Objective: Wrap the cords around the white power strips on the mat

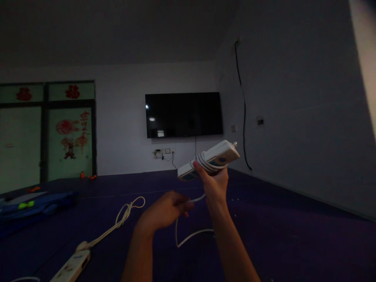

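Observation:
A white power strip (223, 152) is held up in my right hand (216, 182), tilted with its right end higher. Several turns of its white cord (202, 161) wrap around its middle, and my right thumb presses near these turns. Lower and to the left, my left hand (169, 207) pinches a loose stretch of the same cord between thumb and fingers. From there the cord hangs in a bend (179, 243) and runs right behind my right forearm, where its end is hidden.
A second power strip (72, 266) lies at the lower left on the dark purple surface (293, 243), its cord (125, 217) bundled beyond it. Blue cloth (44, 205) lies at the left. A television (184, 115) hangs on the far wall, and a black cable (244, 113) runs down the right wall.

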A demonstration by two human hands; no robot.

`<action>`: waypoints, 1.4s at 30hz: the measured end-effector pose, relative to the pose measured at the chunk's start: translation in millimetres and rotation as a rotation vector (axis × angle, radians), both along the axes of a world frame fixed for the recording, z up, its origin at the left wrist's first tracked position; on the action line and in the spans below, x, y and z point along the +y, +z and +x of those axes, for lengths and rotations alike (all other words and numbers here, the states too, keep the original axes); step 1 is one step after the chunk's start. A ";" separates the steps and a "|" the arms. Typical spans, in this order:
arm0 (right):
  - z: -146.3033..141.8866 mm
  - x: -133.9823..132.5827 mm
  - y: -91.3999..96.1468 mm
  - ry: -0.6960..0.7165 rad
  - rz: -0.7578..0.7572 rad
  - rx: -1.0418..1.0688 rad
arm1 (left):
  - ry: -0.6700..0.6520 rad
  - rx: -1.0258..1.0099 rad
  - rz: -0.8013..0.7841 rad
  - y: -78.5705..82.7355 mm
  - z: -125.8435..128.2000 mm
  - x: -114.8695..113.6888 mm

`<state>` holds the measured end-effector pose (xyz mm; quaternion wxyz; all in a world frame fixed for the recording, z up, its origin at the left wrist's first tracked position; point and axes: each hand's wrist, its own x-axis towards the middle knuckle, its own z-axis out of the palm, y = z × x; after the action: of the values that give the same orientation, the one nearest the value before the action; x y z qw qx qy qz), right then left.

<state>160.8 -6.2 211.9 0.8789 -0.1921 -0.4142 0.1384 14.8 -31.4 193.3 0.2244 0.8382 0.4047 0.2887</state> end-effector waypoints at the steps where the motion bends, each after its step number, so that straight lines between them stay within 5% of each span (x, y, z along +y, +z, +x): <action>1: 0.0 -1.0 0.5 0.007 0.002 0.001 | -0.057 -0.012 0.007 -0.2 5.2 -3.1; 7: -1.1 -4.0 1.0 0.068 -0.014 -0.023 | -0.273 -0.272 0.093 -12.1 46.6 7.2; 14: -1.1 2.8 -3.2 0.074 -0.047 -0.106 | -0.326 -0.317 0.059 -36.3 90.0 23.0; 17: 0.7 4.3 -4.1 0.111 -0.100 -0.122 | -0.366 -0.284 0.022 -36.0 81.6 21.2; 21: 3.1 6.6 -5.1 0.148 -0.150 -0.110 | -0.401 -0.209 -0.035 -15.3 45.1 6.6; 28: 2.4 6.7 -6.4 0.157 -0.165 -0.126 | 0.000 -0.528 0.242 20.8 -9.6 -16.9; 32: -0.1 4.1 -6.7 0.191 -0.168 -0.162 | 0.226 -0.458 0.325 14.2 -13.5 -3.1; 42: -5.1 1.4 -6.2 0.177 -0.145 -0.240 | 0.090 -0.410 0.304 10.4 0.2 9.5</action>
<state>155.7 -4.8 205.7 0.7912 -0.2331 -0.5205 0.2209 15.1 -21.9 203.7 0.1602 0.7673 0.3396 0.5199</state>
